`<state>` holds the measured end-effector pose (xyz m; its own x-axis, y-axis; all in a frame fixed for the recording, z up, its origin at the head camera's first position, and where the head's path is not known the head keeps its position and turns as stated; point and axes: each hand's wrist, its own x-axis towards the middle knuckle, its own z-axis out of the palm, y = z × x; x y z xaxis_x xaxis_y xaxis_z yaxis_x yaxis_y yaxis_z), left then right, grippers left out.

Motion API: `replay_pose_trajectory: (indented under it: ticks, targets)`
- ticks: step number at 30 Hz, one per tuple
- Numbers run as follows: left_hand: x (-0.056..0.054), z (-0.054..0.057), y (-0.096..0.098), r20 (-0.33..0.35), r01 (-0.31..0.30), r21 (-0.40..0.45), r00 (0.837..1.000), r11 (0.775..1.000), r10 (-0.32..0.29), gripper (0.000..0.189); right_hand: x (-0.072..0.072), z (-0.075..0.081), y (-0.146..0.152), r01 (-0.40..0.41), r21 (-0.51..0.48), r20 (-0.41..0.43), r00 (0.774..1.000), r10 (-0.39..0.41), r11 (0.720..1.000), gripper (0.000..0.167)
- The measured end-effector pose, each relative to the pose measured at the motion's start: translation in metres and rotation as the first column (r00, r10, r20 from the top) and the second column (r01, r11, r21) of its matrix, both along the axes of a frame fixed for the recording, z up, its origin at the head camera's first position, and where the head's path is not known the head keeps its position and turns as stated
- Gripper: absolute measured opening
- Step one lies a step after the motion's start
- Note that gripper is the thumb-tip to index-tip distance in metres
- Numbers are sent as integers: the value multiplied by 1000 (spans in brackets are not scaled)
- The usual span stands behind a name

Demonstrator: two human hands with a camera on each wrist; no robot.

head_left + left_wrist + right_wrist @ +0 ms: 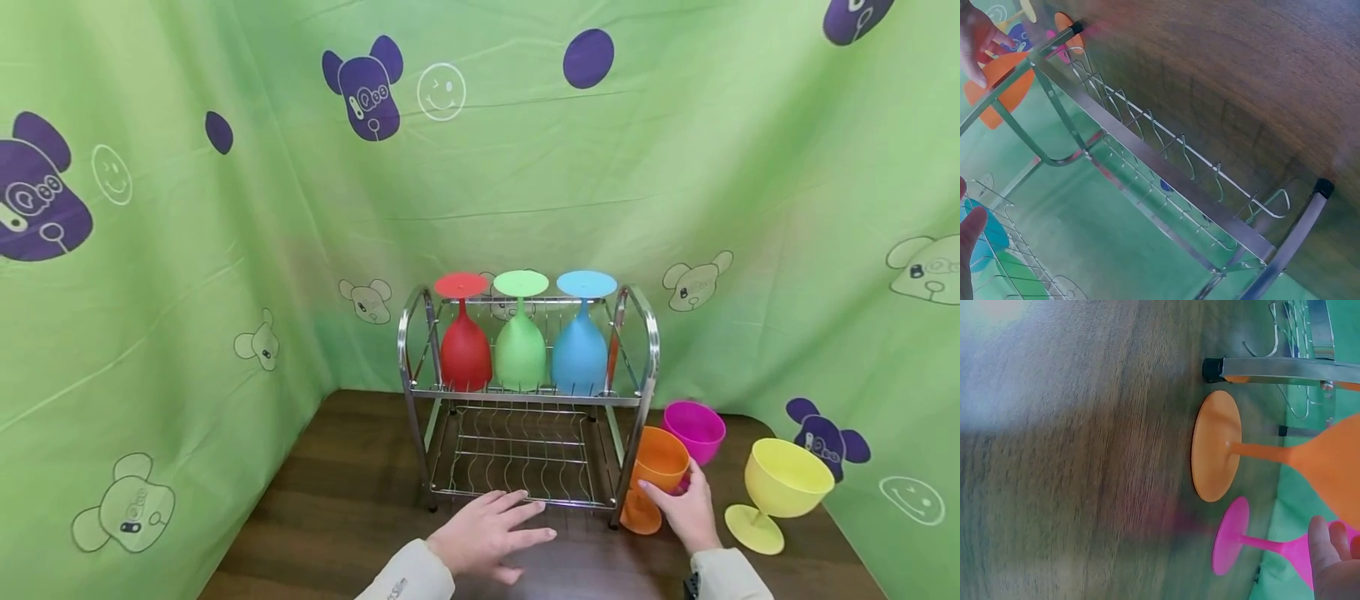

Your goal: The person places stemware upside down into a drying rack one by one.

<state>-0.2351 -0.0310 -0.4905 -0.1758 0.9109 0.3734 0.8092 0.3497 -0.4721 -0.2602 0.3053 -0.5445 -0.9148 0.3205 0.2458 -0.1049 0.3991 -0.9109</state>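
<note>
An orange goblet (pixel 663 458) stands upright on the table beside the rack's right legs, its round foot (pixel 1216 447) flat on the wood. My right hand (pixel 686 508) holds its bowl, thumb at the front and fingers round the right side. Just behind it is a magenta goblet (pixel 694 427), close to those fingers (pixel 1322 550). My left hand (pixel 491 533) hovers before the metal rack (pixel 525 396), fingers spread, holding nothing. Upside down on the top tier stand a red goblet (pixel 466 350), a green goblet (pixel 521 350) and a blue goblet (pixel 579 354).
A yellow goblet (pixel 787 479) stands upright to the right of my right hand. The rack's lower wire tier (pixel 517 458) holds no goblets. Green patterned cloth (pixel 480 183) hangs behind and at both sides of the dark wooden table (pixel 322 500).
</note>
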Motion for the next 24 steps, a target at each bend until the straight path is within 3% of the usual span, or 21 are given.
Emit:
replay_pose_trajectory:
  ticks: [3, 11, 17, 24]
  targets:
    - [1, -1, -3, -2, -6, 15, 1000, 1000, 6, 62, -2, 0, -3, 46, 6, -12, 999, -46, 999, 70]
    - [1, 1, -9, -8, -33, 25, 999, 999, 34, 61, 0, 2, -11, 129, -57, 87, 988, -124, 990, 84]
    - [0, 4, -15, 5, -41, 51, 999, 998, 41, 61, 8, 3, -14, 178, -75, 43, 984, -175, 981, 83]
    - [2, 7, -20, 36, -37, 138, 999, 990, 32, 60, 24, 7, -8, 152, -83, 7, 988, -152, 985, 81]
